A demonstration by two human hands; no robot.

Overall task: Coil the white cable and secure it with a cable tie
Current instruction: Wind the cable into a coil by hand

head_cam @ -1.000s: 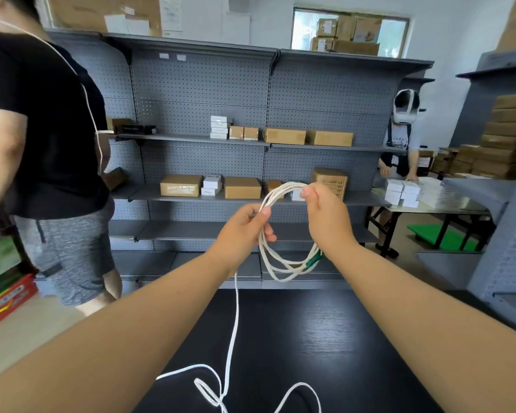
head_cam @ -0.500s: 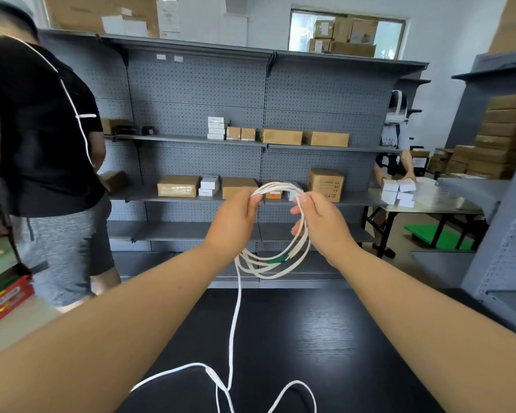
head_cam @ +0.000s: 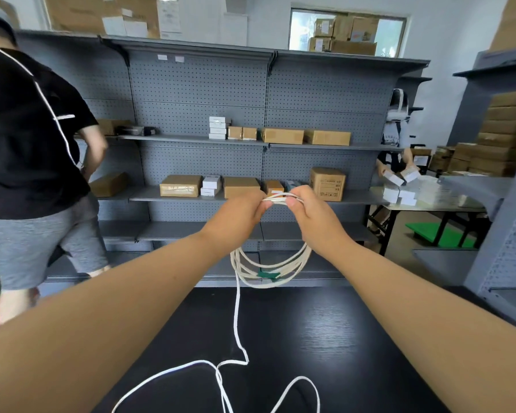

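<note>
Both of my hands hold a coil of white cable up in the air above a black table. My left hand and my right hand pinch the top of the loops close together, fingertips almost touching. The loops hang below my hands, and a green piece shows at the coil's bottom. A single loose strand drops from the coil to the table and lies there in slack curves. No cable tie is visible.
Grey pegboard shelving with cardboard and white boxes stands behind the table. A person in a black shirt stands at the left. Another person handles white boxes at a table on the right. More cartons are stacked far right.
My hands have come closer together at the top of the coil. The loops have flattened and hang lower, and more loose strand has been drawn up from the table.
</note>
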